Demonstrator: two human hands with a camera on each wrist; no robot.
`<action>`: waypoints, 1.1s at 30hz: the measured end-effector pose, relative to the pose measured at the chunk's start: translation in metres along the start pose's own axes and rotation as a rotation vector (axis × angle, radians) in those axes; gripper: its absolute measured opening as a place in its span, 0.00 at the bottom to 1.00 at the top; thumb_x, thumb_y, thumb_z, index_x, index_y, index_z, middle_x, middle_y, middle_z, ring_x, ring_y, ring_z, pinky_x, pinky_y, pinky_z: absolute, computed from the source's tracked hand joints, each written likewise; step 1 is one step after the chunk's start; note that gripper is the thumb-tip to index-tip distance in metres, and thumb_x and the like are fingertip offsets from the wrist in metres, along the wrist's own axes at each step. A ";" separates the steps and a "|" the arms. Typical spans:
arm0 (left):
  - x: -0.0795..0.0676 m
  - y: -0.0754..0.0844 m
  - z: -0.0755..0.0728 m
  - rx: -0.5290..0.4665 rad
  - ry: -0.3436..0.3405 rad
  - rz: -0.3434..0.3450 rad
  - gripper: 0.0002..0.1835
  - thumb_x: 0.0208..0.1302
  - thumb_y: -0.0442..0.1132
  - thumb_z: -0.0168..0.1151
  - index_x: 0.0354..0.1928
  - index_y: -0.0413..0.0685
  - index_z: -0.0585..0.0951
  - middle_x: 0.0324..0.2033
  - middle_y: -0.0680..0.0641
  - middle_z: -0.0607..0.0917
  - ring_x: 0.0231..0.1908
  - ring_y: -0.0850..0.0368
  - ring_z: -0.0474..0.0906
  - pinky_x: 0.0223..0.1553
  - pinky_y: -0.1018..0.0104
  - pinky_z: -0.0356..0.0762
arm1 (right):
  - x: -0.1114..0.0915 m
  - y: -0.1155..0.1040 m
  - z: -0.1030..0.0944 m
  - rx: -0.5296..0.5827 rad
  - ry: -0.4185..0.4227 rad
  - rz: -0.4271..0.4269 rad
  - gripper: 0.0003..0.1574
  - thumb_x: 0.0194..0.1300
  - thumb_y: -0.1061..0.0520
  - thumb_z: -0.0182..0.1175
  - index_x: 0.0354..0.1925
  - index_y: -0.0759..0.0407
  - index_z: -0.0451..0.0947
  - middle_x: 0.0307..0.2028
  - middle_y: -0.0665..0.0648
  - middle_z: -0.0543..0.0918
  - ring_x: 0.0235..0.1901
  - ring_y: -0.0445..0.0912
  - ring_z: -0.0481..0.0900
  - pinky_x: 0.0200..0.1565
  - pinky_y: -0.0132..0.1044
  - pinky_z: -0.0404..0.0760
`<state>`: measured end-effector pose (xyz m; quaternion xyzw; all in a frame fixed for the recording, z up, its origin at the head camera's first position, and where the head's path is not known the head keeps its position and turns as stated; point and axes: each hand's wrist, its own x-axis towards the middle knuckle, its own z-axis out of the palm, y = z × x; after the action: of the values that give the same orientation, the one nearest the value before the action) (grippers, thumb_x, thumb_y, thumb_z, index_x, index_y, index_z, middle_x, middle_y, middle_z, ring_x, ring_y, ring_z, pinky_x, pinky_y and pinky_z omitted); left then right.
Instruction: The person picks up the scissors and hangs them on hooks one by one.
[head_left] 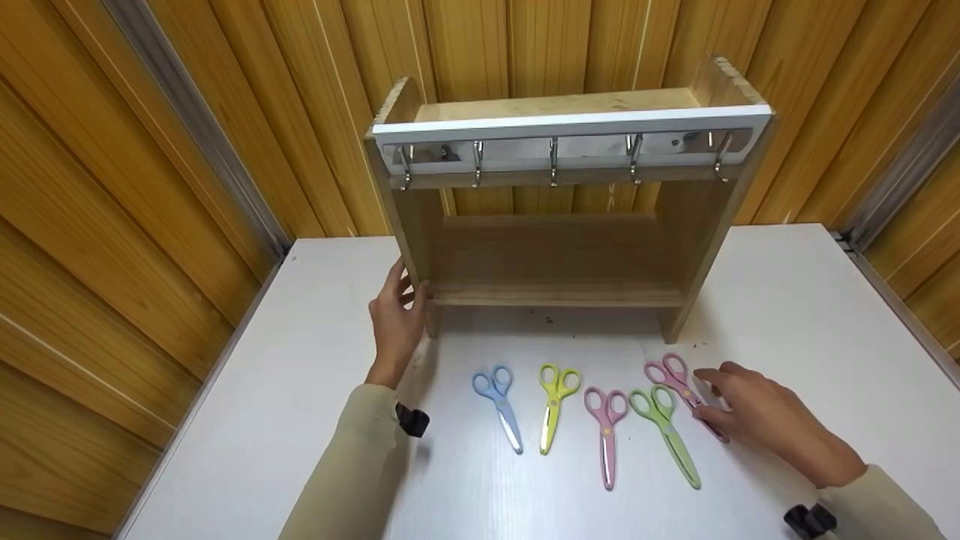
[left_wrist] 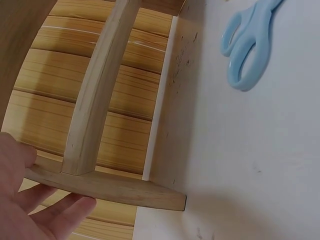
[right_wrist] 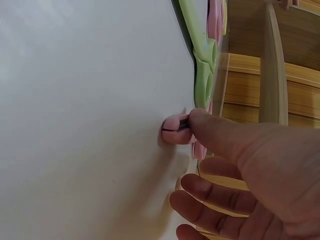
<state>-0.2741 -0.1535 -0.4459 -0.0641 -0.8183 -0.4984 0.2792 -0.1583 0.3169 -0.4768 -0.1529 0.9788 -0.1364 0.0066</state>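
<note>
My left hand (head_left: 397,322) grips the lower left side panel (left_wrist: 115,191) of a wooden rack (head_left: 555,259), thumb in front and fingers on its outer side. My right hand (head_left: 769,412) is at the pink scissors (head_left: 688,394) farthest right. In the right wrist view its thumb is against the blade end of these scissors (right_wrist: 172,137), while the other fingers are spread loosely to the side. Left of them on the white table lie green scissors (head_left: 667,431), a second pair of pink scissors (head_left: 607,435), yellow scissors (head_left: 553,405) and blue scissors (head_left: 501,401).
A white rail (head_left: 517,154) with several metal hooks (head_left: 553,161) runs across the rack's upper front. Yellow wood-grain walls (head_left: 112,225) stand behind and beside the white table (head_left: 795,300). Small dark specks dot the tabletop under the rack.
</note>
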 end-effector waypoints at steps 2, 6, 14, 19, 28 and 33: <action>0.001 -0.001 0.000 0.009 0.012 0.003 0.28 0.73 0.31 0.62 0.73 0.46 0.72 0.65 0.43 0.79 0.57 0.46 0.83 0.49 0.58 0.87 | 0.000 0.000 0.000 0.007 0.002 -0.009 0.26 0.59 0.54 0.75 0.51 0.66 0.83 0.32 0.50 0.78 0.28 0.43 0.71 0.24 0.37 0.70; 0.001 -0.003 0.000 0.007 0.012 0.005 0.28 0.72 0.31 0.62 0.73 0.47 0.72 0.65 0.43 0.80 0.57 0.48 0.84 0.49 0.59 0.87 | 0.000 0.001 -0.002 0.017 0.013 -0.030 0.15 0.58 0.59 0.75 0.44 0.63 0.85 0.29 0.48 0.78 0.28 0.43 0.72 0.25 0.38 0.72; 0.001 -0.003 0.000 0.013 0.010 -0.006 0.29 0.72 0.31 0.63 0.73 0.48 0.72 0.65 0.44 0.80 0.57 0.48 0.84 0.48 0.61 0.87 | 0.003 0.003 -0.002 0.028 0.018 -0.050 0.10 0.57 0.64 0.74 0.39 0.63 0.86 0.29 0.48 0.82 0.29 0.42 0.77 0.27 0.39 0.77; 0.001 -0.003 0.000 0.003 0.006 -0.012 0.29 0.72 0.30 0.63 0.73 0.48 0.72 0.65 0.43 0.80 0.56 0.47 0.84 0.48 0.60 0.87 | 0.004 0.004 -0.002 0.038 -0.001 -0.035 0.10 0.57 0.64 0.74 0.39 0.63 0.86 0.29 0.48 0.81 0.28 0.42 0.75 0.26 0.39 0.76; 0.001 -0.004 0.000 0.017 -0.002 -0.001 0.29 0.72 0.31 0.62 0.74 0.48 0.71 0.65 0.43 0.80 0.55 0.47 0.85 0.49 0.58 0.87 | 0.004 0.004 -0.002 0.060 0.007 -0.025 0.08 0.57 0.65 0.73 0.38 0.62 0.87 0.28 0.47 0.82 0.28 0.42 0.77 0.26 0.40 0.76; 0.001 -0.005 0.000 0.029 0.001 0.000 0.29 0.72 0.32 0.63 0.74 0.48 0.71 0.65 0.43 0.80 0.55 0.48 0.85 0.48 0.61 0.87 | 0.005 0.005 -0.001 0.059 0.021 -0.038 0.08 0.57 0.64 0.73 0.37 0.61 0.87 0.27 0.46 0.81 0.28 0.41 0.76 0.25 0.39 0.74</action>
<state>-0.2769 -0.1555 -0.4492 -0.0597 -0.8251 -0.4867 0.2806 -0.1642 0.3200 -0.4774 -0.1698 0.9712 -0.1670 -0.0019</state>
